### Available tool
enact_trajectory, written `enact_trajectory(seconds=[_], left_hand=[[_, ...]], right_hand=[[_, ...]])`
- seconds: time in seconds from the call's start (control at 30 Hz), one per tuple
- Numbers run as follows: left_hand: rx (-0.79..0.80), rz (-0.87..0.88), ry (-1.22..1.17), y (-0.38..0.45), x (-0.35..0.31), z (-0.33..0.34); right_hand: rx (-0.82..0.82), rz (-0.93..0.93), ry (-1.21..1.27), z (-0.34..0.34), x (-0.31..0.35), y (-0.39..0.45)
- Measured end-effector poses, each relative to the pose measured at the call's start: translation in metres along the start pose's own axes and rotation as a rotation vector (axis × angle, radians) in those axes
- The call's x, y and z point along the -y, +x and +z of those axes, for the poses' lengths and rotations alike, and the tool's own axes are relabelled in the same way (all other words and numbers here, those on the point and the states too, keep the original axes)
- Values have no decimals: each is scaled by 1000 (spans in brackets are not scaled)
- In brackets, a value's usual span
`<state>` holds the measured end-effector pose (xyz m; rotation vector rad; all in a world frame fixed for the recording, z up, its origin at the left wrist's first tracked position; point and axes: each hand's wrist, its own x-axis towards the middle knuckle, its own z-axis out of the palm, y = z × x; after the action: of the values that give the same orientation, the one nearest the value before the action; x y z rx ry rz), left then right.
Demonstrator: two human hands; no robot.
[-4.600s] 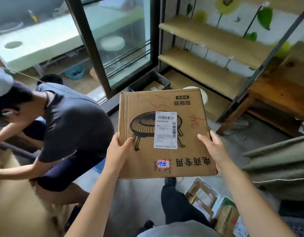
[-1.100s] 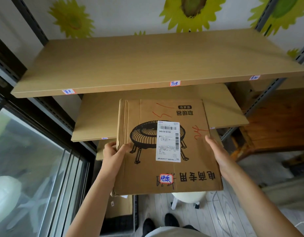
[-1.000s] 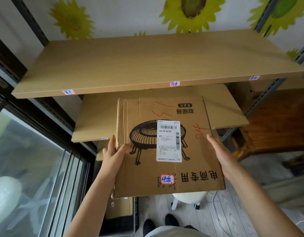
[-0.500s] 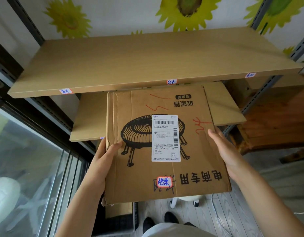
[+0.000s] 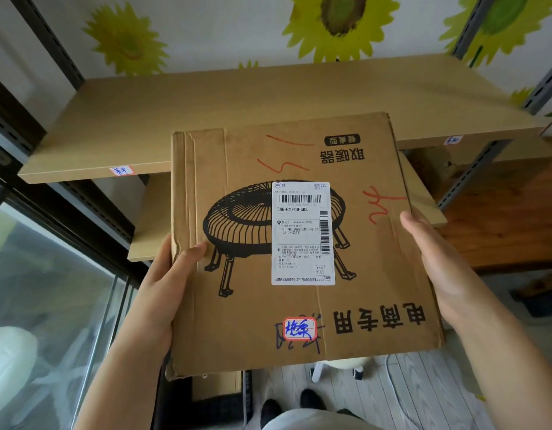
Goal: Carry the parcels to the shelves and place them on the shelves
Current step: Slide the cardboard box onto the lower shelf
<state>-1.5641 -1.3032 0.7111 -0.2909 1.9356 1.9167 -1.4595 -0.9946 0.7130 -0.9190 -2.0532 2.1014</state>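
Before shelf [image 5: 268,97], parcel [image 5: 253,305] between both grips

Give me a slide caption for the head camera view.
Both hands, left and right, hold a cardboard parcel before bare wooden shelves.

Flat labelled cardboard parcel [image 5: 293,243] overlapping the bare upper shelf [image 5: 237,100].
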Motion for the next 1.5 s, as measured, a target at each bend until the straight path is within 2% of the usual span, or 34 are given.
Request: enact_trajectory(seconds=[0.2,0.5,0.63,0.93,1.33,1.5], left_hand=[[-7,-6,0,-3,-3,1],[-22,-30,5,6,12,6],[-31,-30,8,14,26,8],[-32,-92,29,37,65,10],[-19,-119,42,65,110,14],[-4,-138,29,68,119,7]], right_hand=[[24,-35,5,0,-2,-1],[21,12,61,2,-18,11],[27,-14,34,3,-35,21],[17,97,-45,4,-76,45],[-45,77,-261,8,-144,83],[-16,93,-210,16,-138,72]])
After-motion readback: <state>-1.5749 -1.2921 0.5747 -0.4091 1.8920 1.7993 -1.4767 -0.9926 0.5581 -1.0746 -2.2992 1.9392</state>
